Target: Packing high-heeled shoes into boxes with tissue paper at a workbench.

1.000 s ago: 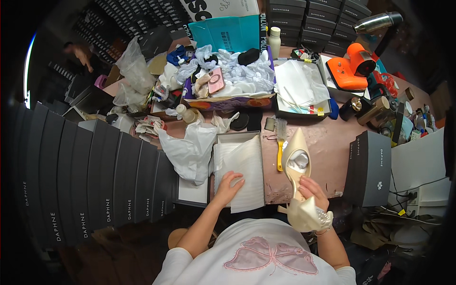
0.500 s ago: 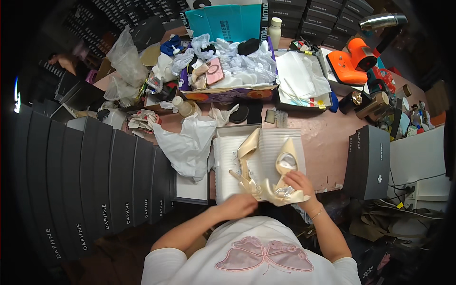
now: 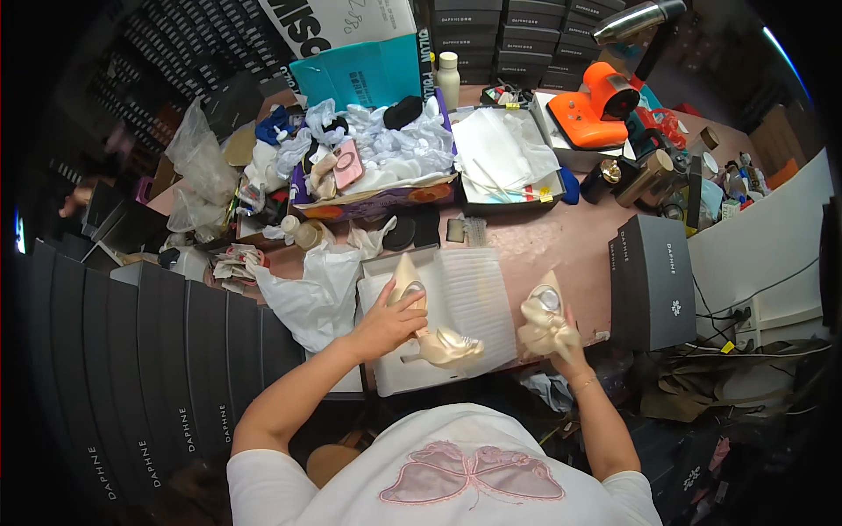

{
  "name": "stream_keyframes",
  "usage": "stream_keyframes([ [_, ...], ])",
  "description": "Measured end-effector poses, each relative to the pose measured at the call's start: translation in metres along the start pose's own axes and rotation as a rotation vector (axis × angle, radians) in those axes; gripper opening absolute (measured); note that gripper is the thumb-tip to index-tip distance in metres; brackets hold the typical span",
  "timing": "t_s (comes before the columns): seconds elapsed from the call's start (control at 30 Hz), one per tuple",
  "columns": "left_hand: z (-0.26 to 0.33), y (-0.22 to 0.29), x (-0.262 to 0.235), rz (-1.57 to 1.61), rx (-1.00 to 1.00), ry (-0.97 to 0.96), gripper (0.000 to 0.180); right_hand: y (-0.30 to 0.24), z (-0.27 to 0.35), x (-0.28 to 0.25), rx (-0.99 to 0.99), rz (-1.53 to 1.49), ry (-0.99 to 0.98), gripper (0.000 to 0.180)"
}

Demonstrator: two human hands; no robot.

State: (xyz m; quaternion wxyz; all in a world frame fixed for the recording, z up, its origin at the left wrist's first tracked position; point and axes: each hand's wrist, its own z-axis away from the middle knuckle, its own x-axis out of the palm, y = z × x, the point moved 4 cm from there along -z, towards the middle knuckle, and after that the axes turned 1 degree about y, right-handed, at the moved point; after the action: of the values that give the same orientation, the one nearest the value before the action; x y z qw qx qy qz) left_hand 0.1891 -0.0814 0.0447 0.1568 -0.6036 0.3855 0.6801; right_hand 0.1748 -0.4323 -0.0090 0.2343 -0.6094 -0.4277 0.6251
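Note:
My left hand [image 3: 388, 319] is closed around a cream satin high-heeled shoe [image 3: 449, 349], its pointed toe facing away and a large bow at its near end. This shoe is over the open shoebox [image 3: 380, 379]. Off to the right, my right hand [image 3: 572, 358] grips the matching shoe [image 3: 547, 328] from its right side, above the bare tabletop. Silver stuffing shows inside both shoes. The right fingers are partly hidden behind the shoe's bow. A white ribbed foam sheet [image 3: 478, 294] hangs over the box's right side, between the shoes.
Crumpled white tissue paper [image 3: 316, 294] lies left of the box. Dark shoeboxes [image 3: 158, 368] are stacked at left; another dark shoebox [image 3: 653, 280] stands at right. Behind are a purple carton [image 3: 377, 203] of wrapping paper, a tray of white sheets [image 3: 504, 153] and an orange device [image 3: 588, 118].
The shoes have come apart: the right one moved right, off the box. My left hand went from the box's near edge up onto the left shoe. The view has shifted.

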Motion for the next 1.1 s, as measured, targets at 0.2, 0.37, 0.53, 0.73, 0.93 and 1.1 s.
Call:
stream_keyframes([
  [0.2, 0.016, 0.033, -0.084, 1.143, -0.485, 0.198, 0.023, -0.145, -0.064, -0.052, -0.104, -0.203, -0.072, 0.014],
  [0.37, 0.047, 0.057, -0.051, 1.283, -0.404, 0.542, 0.025, -0.19, -0.076, 0.029, -0.045, -0.41, -0.416, 0.016],
  [0.53, 0.085, 0.056, -0.047, 1.277, -0.506, 0.565, 0.029, -0.187, -0.06, 0.076, -0.022, -0.455, -0.521, 0.019],
  [0.73, 0.109, 0.053, -0.052, 1.191, -0.624, 0.545, 0.03, -0.184, -0.05, 0.109, 0.026, -0.487, -0.543, 0.021],
  [0.93, 0.115, 0.044, -0.036, 1.275, -0.607, 0.51, 0.031, -0.187, -0.047, 0.12, 0.116, -0.571, -0.576, 0.026],
  [1.1, 0.096, 0.041, -0.024, 2.039, -0.612, 0.496, 0.042, -0.172, -0.052, 0.133, 0.454, -1.011, -0.651, 0.052],
])
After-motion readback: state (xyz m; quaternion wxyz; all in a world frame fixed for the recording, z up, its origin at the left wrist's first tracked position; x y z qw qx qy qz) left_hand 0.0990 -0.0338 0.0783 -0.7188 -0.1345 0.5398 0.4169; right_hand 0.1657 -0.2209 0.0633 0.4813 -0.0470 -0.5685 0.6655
